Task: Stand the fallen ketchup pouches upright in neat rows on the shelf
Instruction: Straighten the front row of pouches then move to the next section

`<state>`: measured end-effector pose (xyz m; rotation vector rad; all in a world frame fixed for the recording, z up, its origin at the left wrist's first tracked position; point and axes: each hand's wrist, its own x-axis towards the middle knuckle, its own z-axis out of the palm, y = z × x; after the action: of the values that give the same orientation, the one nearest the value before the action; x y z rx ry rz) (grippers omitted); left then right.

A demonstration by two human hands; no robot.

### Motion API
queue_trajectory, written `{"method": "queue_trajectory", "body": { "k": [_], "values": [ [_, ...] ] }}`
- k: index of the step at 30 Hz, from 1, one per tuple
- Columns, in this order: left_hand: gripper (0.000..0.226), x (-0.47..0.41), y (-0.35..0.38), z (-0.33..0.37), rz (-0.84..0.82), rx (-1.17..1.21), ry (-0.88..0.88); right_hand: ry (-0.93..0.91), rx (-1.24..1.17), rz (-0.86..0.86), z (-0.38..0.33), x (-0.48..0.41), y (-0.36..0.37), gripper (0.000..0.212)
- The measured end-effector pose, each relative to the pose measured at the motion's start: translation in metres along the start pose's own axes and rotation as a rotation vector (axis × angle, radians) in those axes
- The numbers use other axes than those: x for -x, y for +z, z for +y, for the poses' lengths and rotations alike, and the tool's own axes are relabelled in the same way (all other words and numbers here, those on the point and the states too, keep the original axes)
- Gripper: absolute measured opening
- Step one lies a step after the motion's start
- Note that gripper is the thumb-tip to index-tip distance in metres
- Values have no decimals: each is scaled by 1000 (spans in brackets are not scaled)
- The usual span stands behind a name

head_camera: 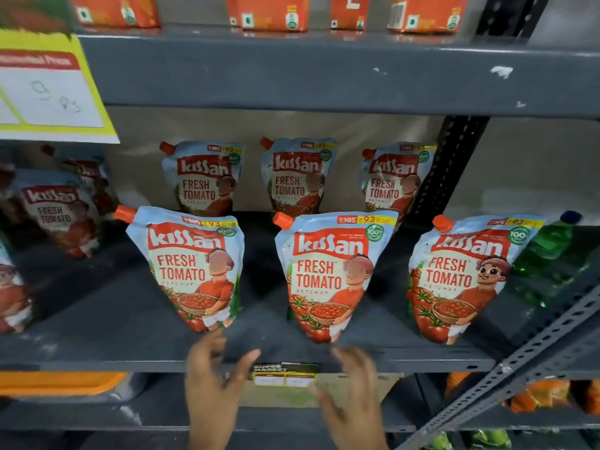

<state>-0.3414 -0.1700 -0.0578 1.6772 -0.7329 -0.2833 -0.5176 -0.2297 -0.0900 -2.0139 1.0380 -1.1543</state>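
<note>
Several Kissan ketchup pouches stand upright on the dark grey shelf (123,319) in two rows. The front row holds a left pouch (191,267), a middle pouch (328,274) and a right pouch (461,277). Behind them stand three more pouches: back left (204,180), back middle (297,177) and back right (394,180). More pouches (61,216) stand blurred at the far left. My left hand (211,381) and my right hand (350,391) hover in front of the shelf's front edge, fingers spread, holding nothing, just below the left and middle front pouches.
A green bottle (548,254) lies at the shelf's right end beside the right pouch. Orange cartons (272,11) stand on the shelf above. A yellow price sign (48,89) hangs at upper left. Perforated metal struts (454,164) frame the right side. A small label (284,375) sits on the shelf edge.
</note>
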Motion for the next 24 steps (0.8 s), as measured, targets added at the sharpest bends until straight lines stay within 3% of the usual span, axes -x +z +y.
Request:
{"method": "queue_trajectory", "body": {
  "k": [2,4,8,11,17,24],
  "values": [
    [82,-16,-30,-15,103,-48,-15,-114,-33,-145,-18,5,28,49],
    [90,-46,-51,-25,47,-89,-38,-77,-56,-259,-39,-14,53,58],
    [108,-108,-72,-29,-407,-67,-20,170,-182,-404,-65,-78,93,91],
    [108,-127,-70,-32,-572,-79,-99,255,-171,-489,-58,-108,107,96],
    [78,-134,-84,-42,-560,-65,-84,241,-20,-401,-61,-99,137,74],
    [90,-139,-99,-45,-619,-124,-74,233,93,-353,-77,-89,146,65]
  ]
}}
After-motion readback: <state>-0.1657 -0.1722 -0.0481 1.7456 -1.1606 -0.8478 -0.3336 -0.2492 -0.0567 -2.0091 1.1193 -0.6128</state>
